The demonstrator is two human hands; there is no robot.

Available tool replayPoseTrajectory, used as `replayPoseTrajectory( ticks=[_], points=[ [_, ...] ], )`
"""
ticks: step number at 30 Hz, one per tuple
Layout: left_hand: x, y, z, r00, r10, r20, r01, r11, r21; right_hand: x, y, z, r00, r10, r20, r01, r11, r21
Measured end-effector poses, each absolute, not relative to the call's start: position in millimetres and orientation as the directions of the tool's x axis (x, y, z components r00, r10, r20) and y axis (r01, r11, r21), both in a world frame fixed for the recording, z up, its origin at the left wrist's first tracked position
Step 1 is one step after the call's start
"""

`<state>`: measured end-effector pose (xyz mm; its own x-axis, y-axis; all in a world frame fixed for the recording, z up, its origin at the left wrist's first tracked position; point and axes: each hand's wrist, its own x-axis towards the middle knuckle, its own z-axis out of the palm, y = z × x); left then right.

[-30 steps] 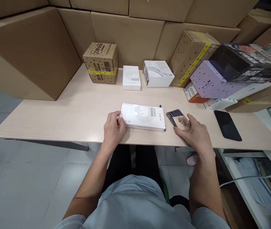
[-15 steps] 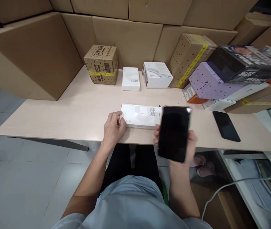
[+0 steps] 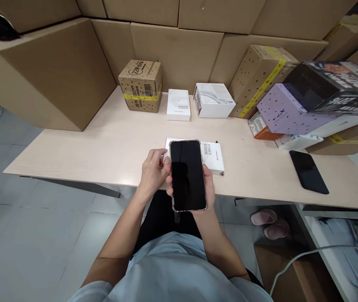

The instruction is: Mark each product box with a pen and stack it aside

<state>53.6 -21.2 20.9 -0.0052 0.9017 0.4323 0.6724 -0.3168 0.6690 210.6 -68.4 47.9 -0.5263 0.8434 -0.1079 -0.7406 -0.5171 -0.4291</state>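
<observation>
A smartphone [image 3: 187, 176] in a clear case, its screen dark, is held upright toward me in my right hand [image 3: 209, 188]. The thumb side lies along its right edge, and fingertips wrap round the left edge. Behind it, partly covered, a white power bank box [image 3: 212, 158] lies flat on the desk. My left hand [image 3: 153, 171] is at the box's left end, close beside the phone's left edge. Its fingers are loosely bent, with a gap between index finger and thumb; whether they touch the box or phone I cannot tell.
Along the back of the desk [image 3: 103, 147] stand a spotted carton [image 3: 140, 86], a smaller white power bank box [image 3: 178, 105] and another white box [image 3: 214, 100]. Stacked boxes [image 3: 298, 109] fill the right side. A second dark phone [image 3: 309, 172] lies near the right front edge.
My right hand has brought the phone left, in front of the power bank box. My left hand stays by the box's left end, its thumb now near the phone. The view has shifted slightly.
</observation>
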Motion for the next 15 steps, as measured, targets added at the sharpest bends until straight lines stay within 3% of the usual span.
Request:
replayPoseTrajectory(
  ticks=[15],
  points=[
    [52.8,-21.1,18.3,-0.009,0.908,0.419,0.673,-0.305,0.674,206.3,-62.8,47.2,-0.500,0.859,-0.110,-0.750,-0.493,-0.441]
  ],
)
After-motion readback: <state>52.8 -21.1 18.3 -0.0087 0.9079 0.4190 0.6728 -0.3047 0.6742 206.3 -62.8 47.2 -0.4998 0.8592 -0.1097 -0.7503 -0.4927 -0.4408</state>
